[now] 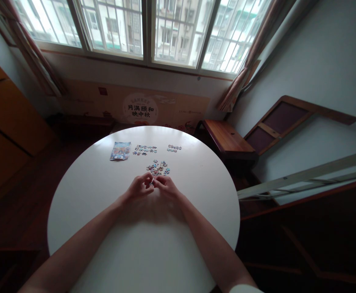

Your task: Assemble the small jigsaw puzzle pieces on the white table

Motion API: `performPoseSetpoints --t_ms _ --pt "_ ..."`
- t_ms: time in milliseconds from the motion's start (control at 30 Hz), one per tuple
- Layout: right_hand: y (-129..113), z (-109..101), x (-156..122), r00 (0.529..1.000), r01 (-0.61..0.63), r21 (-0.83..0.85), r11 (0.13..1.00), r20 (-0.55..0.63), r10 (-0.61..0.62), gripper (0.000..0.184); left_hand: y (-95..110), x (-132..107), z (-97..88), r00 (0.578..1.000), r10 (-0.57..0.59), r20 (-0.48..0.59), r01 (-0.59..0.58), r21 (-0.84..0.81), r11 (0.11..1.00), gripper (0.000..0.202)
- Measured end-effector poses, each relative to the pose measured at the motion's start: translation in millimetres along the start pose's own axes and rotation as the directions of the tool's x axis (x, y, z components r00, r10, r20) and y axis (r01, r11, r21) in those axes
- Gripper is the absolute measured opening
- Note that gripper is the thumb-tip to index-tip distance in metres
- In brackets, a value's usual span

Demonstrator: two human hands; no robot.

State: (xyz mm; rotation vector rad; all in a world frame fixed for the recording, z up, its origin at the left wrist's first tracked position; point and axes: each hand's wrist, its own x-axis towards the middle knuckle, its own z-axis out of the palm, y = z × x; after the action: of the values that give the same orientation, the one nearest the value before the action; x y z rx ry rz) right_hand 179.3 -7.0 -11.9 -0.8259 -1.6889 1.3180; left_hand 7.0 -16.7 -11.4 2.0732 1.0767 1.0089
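My left hand (140, 187) and my right hand (166, 186) meet over the white table, just in front of a loose heap of jigsaw pieces (159, 167). Between their fingertips is a small jigsaw piece (151, 182), pinched from both sides; the fingers partly hide it. Whether it is one piece or two joined, I cannot tell. Beyond the heap, several more pieces (145, 149) lie in rough rows at the left. A smaller group of pieces (174, 148) lies to the right. At the far left is a colourful picture sheet (120, 151).
The round white table (83, 203) fills the middle of the view. Behind its right edge stands a wooden bench (226, 136). A wooden-framed panel (278, 122) leans at the right wall, and a printed board (178, 101) stands below the barred window (181, 36).
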Motion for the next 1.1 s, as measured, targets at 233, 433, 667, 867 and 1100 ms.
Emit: performPoseSetpoints --t_ms 233,433,667,867,1100 --pt "0.4 -0.6 -0.1 1.000 0.003 -0.025 1.000 -0.004 -0.003 0.036 1.8 0.0 0.4 1.000 -0.019 -0.017 0.019 0.005 1.000 0.013" --pt "0.7 0.0 0.0 1.000 -0.009 -0.016 1.000 -0.001 0.009 0.037 4.0 0.5 -0.2 1.000 -0.010 -0.010 0.010 0.001 1.000 0.012" --pt "-0.7 0.2 -0.4 1.000 -0.005 -0.004 1.000 -0.009 0.005 0.037 0.8 -0.1 1.5 1.000 -0.014 -0.021 0.014 0.019 1.000 0.013" --pt "2.3 -0.3 -0.5 1.000 0.007 0.000 1.000 -0.008 -0.007 0.035 0.3 0.0 1.1 1.000 -0.003 -0.022 0.003 0.012 1.000 0.015" --pt "2.7 -0.5 -0.6 1.000 -0.010 -0.021 1.000 -0.011 0.010 0.037 0.4 0.4 0.6 1.000 0.002 0.000 -0.002 -0.023 1.000 0.013"
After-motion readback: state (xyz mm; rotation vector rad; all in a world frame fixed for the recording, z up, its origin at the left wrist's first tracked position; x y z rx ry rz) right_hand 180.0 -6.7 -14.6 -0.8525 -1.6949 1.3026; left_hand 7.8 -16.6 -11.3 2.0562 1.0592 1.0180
